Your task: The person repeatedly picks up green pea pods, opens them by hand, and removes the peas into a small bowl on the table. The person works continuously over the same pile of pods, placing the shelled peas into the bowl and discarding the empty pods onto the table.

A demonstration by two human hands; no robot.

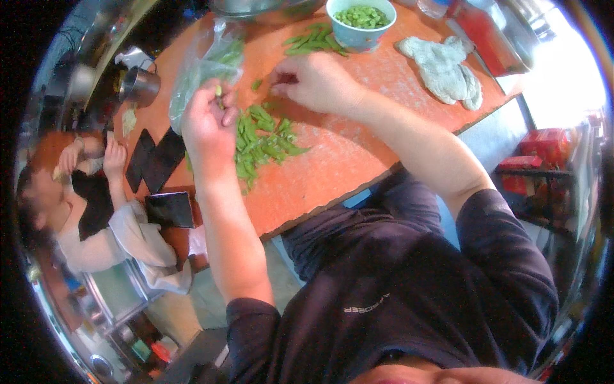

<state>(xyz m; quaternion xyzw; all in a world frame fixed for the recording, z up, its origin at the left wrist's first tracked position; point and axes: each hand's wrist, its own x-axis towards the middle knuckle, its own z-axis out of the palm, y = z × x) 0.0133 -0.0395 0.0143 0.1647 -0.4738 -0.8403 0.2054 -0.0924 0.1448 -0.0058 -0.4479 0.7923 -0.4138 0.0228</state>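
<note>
My left hand [211, 108] is raised over the orange tabletop [336, 163], its fingers curled around a small green pod piece [218, 90]. My right hand [314, 86] hovers to the right of it with bent fingers; blur hides whether anything is between the fingertips. One loose green piece [256, 85] is just left of those fingertips. Below lies a spread of green pods [261, 137], partly hidden by my left wrist. Beyond my right hand is a smaller pile of green pods [312, 39], beside a light blue bowl [357, 37] holding cut green pieces [362, 17].
A clear plastic bag [206, 67] of greens lies behind my left hand. At right is a crumpled pale cloth [441, 69]. A metal cup [139, 86], dark flat pieces [158, 158] and a tablet-like device [169, 210] sit left, near another seated person [91, 201].
</note>
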